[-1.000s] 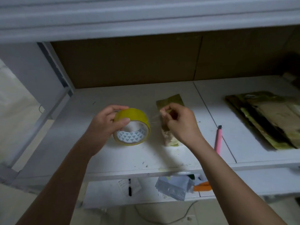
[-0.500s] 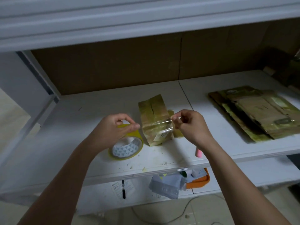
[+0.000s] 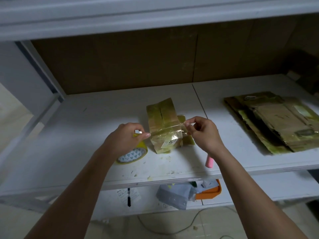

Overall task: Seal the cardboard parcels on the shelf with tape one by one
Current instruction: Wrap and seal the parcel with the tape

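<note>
White shelf boards [image 3: 72, 128] backed by brown panels are seen under dim light. Flattened cardboard [image 3: 276, 121] is stacked well to the right of the grips. A taped cardboard parcel [image 3: 164, 125] is set between both grips. The yellow tape roll [image 3: 133, 152] is held under the left hand [image 3: 124, 140]; the clear strip [image 3: 165, 130], stretched over the parcel, is pinched by the right hand [image 3: 203, 133]. A pink pen [image 3: 209, 161] is partly hidden below the right wrist.

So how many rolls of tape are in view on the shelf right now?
1. The yellow tape roll sits on the white shelf board under the left hand, left of the small taped cardboard parcel. Others may be hidden.
</note>
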The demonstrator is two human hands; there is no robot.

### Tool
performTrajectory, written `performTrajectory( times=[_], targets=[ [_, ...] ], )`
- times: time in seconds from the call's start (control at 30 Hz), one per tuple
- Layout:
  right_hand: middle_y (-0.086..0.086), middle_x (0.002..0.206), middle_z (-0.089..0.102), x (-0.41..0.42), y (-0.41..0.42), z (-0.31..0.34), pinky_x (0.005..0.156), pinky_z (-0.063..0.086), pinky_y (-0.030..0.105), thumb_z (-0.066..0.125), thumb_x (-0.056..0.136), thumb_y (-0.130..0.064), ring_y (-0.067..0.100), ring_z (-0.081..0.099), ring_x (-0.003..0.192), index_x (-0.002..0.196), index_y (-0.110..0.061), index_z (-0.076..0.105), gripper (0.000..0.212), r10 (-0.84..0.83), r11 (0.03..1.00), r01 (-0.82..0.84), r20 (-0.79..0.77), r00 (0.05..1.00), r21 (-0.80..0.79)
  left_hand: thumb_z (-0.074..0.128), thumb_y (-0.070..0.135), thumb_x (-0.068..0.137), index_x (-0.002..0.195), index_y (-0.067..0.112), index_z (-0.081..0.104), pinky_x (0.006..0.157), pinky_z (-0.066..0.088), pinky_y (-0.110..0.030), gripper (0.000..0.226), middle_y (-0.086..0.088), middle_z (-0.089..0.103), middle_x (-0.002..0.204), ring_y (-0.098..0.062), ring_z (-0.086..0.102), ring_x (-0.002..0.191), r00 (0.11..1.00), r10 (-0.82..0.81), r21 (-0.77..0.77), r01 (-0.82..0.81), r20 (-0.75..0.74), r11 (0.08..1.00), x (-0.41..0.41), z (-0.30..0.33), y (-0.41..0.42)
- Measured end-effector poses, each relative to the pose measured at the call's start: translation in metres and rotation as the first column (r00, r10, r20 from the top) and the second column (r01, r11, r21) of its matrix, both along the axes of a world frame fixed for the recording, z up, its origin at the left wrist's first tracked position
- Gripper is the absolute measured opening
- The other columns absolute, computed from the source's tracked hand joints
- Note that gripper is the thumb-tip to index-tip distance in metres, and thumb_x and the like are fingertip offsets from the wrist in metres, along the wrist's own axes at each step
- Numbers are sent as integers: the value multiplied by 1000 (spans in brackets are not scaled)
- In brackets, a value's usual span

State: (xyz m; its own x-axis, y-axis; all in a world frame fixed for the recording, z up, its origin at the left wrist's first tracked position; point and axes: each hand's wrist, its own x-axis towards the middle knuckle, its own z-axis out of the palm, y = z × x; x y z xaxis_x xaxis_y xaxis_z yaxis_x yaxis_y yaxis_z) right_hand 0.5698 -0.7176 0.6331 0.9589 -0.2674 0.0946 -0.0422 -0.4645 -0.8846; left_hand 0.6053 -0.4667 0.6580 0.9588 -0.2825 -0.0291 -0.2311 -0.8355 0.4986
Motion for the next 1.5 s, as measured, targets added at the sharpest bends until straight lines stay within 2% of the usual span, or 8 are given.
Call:
performTrajectory(
  times=[0.4,0.6,0.77,0.9,1.03,1.17,1.37,1.5],
  targets=[
    [-13,54,56,9,-1,-29,44,35,13,63,94,-24,-1,47,46,109,-15,58,18,23,969,11,-134,991,247,64,39,92,95,30,67,94,48,-41,9,4,65,114,-15,57,111,991,12,-112,-27,-133,993,11,-13,-19],
    [-3,92,64,-5,-7,-29,100,44,49,72,86,-27,12,61,84,99,-21,62,17,-50,998,44,-144,988,-40,65,35,92,96,27,67,98,47,-43,9,1,65,114,-16,58,114,989,1,-124,-19,-150,992,12,-12,-20],
    [-19,133,53,-25,14,-23,91,29,-6,61,93,-34,-27,48,104,144,-21,44,55,164,970,-171,52,985,173,66,36,91,94,28,68,97,48,-44,9,2,66,108,-16,59,110,988,-2,-138,-19,-151,990,12,-14,-19],
    [-27,133,43,-29,15,-25,98,35,4,62,85,-51,-12,47,117,154,-35,14,85,335,933,-324,-45,941,153,66,38,91,94,30,68,96,48,-44,8,3,66,108,-15,59,108,989,-8,-141,-13,-149,990,13,-14,-19],
    [-20,152,17,-22,16,-15,105,22,4,54,94,-49,-7,20,137,153,-22,25,72,335,939,-332,18,942,-92,65,39,91,96,29,69,97,48,-44,12,3,66,109,-14,58,110,990,-2,-135,-18,-143,991,11,-14,-19],
    [-2,143,43,-11,27,-4,92,48,28,47,101,-34,19,54,122,126,-8,57,37,254,902,-179,146,956,-393,67,40,90,100,26,69,89,51,-39,18,0,67,105,-15,61,102,987,0,-184,-30,-162,982,7,-10,-19],
    [5,149,45,-13,56,-16,120,8,26,34,97,-50,17,33,143,138,-11,53,60,348,839,-252,120,930,-482,70,23,89,96,23,71,79,51,-33,7,-10,67,94,-21,65,88,973,14,-363,-99,-230,926,5,-3,-14],
    [1,143,52,-9,47,-19,120,14,31,33,95,-56,13,38,137,130,-15,60,60,293,894,-205,175,940,-398,66,23,93,95,24,71,72,55,-29,6,-4,73,94,-23,71,88,950,6,-411,-140,-311,901,2,-6,-6]
  ],
)
